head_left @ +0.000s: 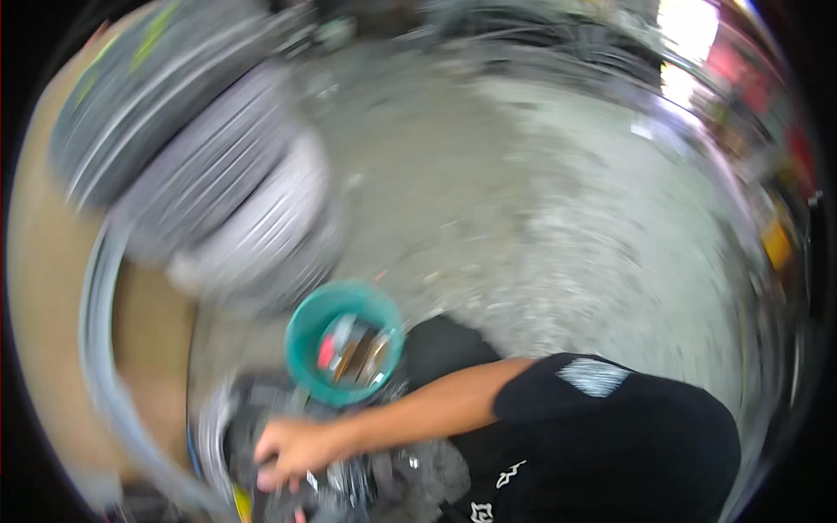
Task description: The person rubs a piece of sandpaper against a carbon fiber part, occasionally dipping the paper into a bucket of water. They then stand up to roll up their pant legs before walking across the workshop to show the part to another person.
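Observation:
My right hand (301, 449), below a black short sleeve, reaches across the lower part of the view. Its fingers are curled over a dark, shiny heap (353, 479) that looks like black plastic or rubber; blur hides what lies between them. Only a small bit of skin at the bottom edge, perhaps fingertips of my left hand (299, 515), shows. Just beyond my right forearm stands a teal bucket (301, 344). Inside it lie a red item (327, 351), brown pieces (353, 359) and something grey-blue.
Large ringed grey rolls, possibly wrapped tyres (218, 174), are stacked at the left beside a tan panel (52, 331). A curved grey band (100, 322) runs along the panel. Concrete floor (436, 192) spreads across the middle. Dark clutter (558, 44) lines the back.

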A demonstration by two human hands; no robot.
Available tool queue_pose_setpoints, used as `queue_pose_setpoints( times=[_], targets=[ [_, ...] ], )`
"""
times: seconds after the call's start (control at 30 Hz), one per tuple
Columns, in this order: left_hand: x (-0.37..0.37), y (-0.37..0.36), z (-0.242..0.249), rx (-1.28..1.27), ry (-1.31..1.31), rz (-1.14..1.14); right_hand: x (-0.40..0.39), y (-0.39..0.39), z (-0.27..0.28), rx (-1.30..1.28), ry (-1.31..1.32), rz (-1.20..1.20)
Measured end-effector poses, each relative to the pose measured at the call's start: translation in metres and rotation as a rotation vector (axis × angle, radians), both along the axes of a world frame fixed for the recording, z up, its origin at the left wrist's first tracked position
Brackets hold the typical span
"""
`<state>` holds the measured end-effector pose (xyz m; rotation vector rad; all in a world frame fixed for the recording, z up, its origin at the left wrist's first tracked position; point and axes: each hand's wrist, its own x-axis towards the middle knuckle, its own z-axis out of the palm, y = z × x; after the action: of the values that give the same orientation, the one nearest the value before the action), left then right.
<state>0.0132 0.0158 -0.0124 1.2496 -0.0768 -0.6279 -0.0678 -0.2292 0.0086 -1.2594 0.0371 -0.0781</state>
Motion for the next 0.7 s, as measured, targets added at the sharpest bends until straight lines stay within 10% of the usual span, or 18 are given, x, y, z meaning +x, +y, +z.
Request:
queue_pose_setpoints(
  times=[0.1, 0.27, 0.7],
  targets=[
    [-0.009, 0.012, -0.017, -0.516, 0.176, -0.157, -0.009, -0.004, 0.008, -0.104, 0.178, 0.025],
    [-0.015, 0.000, -0.004, -0.575, 0.314, -0.253, -0.025, 0.008, 0.014, -0.016, 0.301, 0.077],
    [-0.014, 0.008, 0.005, -0.023, 0.286, -0.105, -0.001, 0.027, -0.005, 0.192, 0.333, -0.046]
  ],
)
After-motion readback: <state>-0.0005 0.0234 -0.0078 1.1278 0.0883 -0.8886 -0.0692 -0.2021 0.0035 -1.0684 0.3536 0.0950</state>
